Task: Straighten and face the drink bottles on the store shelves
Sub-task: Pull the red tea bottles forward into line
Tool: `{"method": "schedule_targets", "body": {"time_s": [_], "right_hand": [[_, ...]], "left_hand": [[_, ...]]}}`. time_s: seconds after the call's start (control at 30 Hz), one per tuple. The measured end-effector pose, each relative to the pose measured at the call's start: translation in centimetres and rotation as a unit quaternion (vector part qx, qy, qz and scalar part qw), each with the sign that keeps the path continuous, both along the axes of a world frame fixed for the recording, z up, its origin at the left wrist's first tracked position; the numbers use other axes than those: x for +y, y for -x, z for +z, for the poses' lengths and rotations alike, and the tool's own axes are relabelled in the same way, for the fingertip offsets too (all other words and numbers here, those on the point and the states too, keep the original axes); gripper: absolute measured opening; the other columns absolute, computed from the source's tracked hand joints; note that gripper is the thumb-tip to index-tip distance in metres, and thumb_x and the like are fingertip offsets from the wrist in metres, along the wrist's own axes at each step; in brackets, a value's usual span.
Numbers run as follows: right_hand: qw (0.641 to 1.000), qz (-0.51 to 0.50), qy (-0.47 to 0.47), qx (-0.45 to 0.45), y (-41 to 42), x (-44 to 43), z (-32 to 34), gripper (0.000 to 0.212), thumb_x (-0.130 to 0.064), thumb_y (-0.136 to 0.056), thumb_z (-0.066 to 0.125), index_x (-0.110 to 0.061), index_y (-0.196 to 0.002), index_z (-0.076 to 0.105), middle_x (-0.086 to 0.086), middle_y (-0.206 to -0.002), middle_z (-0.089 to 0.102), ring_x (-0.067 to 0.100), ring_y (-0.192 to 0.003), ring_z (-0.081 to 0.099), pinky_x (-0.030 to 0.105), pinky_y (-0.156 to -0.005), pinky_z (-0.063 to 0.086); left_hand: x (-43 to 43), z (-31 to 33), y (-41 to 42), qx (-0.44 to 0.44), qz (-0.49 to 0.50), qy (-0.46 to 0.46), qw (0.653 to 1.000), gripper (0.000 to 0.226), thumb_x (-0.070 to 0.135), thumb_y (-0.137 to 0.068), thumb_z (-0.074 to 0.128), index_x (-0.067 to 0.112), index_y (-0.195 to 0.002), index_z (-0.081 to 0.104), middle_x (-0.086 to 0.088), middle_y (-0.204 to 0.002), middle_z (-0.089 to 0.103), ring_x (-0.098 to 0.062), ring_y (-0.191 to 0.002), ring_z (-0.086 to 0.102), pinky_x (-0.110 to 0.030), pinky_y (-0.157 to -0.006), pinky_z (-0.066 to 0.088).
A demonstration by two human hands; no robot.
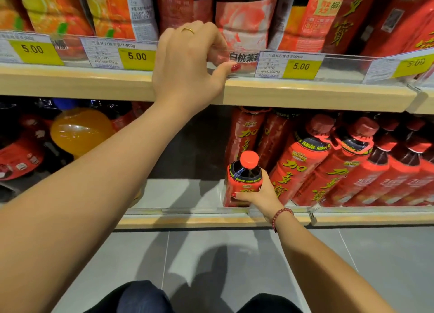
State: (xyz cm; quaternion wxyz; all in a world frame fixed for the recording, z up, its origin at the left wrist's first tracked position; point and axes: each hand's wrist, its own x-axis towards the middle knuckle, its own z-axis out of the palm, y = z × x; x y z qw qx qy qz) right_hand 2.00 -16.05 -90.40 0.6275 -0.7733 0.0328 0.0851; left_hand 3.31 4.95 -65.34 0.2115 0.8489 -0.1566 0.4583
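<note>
My right hand (pixel 257 195) grips a red-labelled drink bottle (pixel 244 178) with a red cap. The bottle stands upright at the front of the lower shelf (pixel 211 218), left of a row of matching red bottles (pixel 328 167) that lean to the right. My left hand (pixel 187 59) reaches up to the upper shelf edge (pixel 305 94). Its fingers curl over the clear price rail in front of a pink peach tea bottle (pixel 244 26), and the thumb hooks beneath the rail.
Orange drink bottles (pixel 77 9) and red bottles (pixel 366 16) fill the upper shelf behind yellow 5.00 price tags (pixel 301 66). An orange soda bottle (pixel 79 129) and dark cola bottles sit lower left. A bare gap lies left of the held bottle. Grey floor tiles below.
</note>
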Motion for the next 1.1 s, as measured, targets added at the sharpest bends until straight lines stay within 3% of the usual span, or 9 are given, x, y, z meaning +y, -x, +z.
{"method": "schedule_targets", "body": {"time_s": [0.13,0.33,0.5,0.6,0.73,0.83,1.0,1.1], "right_hand": [[1.0,-0.004,0.023,-0.011,-0.4,-0.4,0.1,0.077,0.004,-0.051,0.09,-0.034,-0.107,0.052,-0.004,-0.105,0.068,0.008,-0.097,0.066,0.026,-0.078,0.055],[0.995,-0.015,0.065,-0.069,0.8,0.0,0.6,0.082,-0.006,-0.045,0.094,-0.037,-0.108,0.051,-0.016,-0.106,0.064,-0.005,-0.098,0.06,0.009,-0.076,0.046],[0.989,-0.048,0.087,-0.106,2.6,1.1,1.5,0.08,-0.012,-0.041,0.096,-0.043,-0.1,0.051,-0.021,-0.103,0.062,-0.003,-0.096,0.059,0.012,-0.079,0.043],[0.987,-0.081,0.065,-0.124,3.2,1.2,3.4,0.075,-0.016,-0.044,0.095,-0.044,-0.101,0.054,-0.024,-0.098,0.064,-0.014,-0.091,0.059,0.011,-0.074,0.045],[0.984,-0.081,0.026,-0.155,4.2,0.8,7.1,0.077,-0.021,-0.046,0.095,-0.029,-0.114,0.06,-0.009,-0.104,0.07,0.007,-0.098,0.066,0.031,-0.084,0.055],[0.979,-0.081,-0.02,-0.185,5.3,0.5,10.4,0.067,-0.027,-0.045,0.094,-0.031,-0.105,0.063,-0.008,-0.099,0.074,0.009,-0.094,0.069,0.028,-0.079,0.057],[0.963,-0.111,-0.1,-0.223,6.3,-0.6,16.4,0.062,-0.028,-0.045,0.093,-0.013,-0.1,0.068,-0.001,-0.092,0.077,0.016,-0.087,0.073,0.024,-0.069,0.057],[0.954,-0.121,-0.122,-0.247,6.4,-1.4,20.1,0.048,-0.025,-0.048,0.091,-0.017,-0.091,0.072,0.001,-0.09,0.077,0.017,-0.085,0.073,0.025,-0.069,0.056]], "left_hand": [[0.0,0.0,0.0,-0.004,0.005,-0.002,1.0,0.027,0.043,-0.081,0.063,0.017,-0.091,0.06,0.005,-0.084,0.065,-0.014,-0.081,0.055,-0.024,-0.078,0.027],[0.0,0.1,0.1,0.005,0.012,-0.011,1.0,0.025,0.042,-0.082,0.063,0.019,-0.09,0.059,0.008,-0.082,0.059,-0.014,-0.081,0.053,-0.025,-0.078,0.027],[0.0,0.0,0.1,0.016,0.009,-0.016,1.0,0.023,0.041,-0.083,0.063,0.019,-0.091,0.059,0.013,-0.081,0.051,-0.014,-0.083,0.053,-0.025,-0.079,0.027],[-0.1,0.1,0.1,0.016,0.01,-0.018,1.0,0.024,0.041,-0.083,0.062,0.019,-0.092,0.059,0.011,-0.082,0.053,-0.015,-0.086,0.055,-0.026,-0.08,0.029],[0.0,0.2,0.1,0.023,0.008,-0.01,1.0,0.023,0.041,-0.083,0.063,0.02,-0.092,0.058,0.006,-0.087,0.063,-0.015,-0.088,0.056,-0.03,-0.084,0.032],[-0.2,0.4,0.2,0.042,0.008,-0.009,0.999,0.022,0.039,-0.083,0.065,0.02,-0.093,0.059,0.005,-0.09,0.064,-0.018,-0.09,0.057,-0.033,-0.085,0.034],[-0.4,1.0,0.3,0.072,0.014,0.011,0.997,0.019,0.035,-0.082,0.069,0.021,-0.09,0.06,0.003,-0.09,0.065,-0.02,-0.092,0.058,-0.033,-0.084,0.033],[-0.5,1.0,0.4,0.095,0.022,0.021,0.995,0.02,0.035,-0.081,0.071,0.021,-0.089,0.06,0.003,-0.091,0.065,-0.021,-0.092,0.058,-0.035,-0.086,0.035]]}}
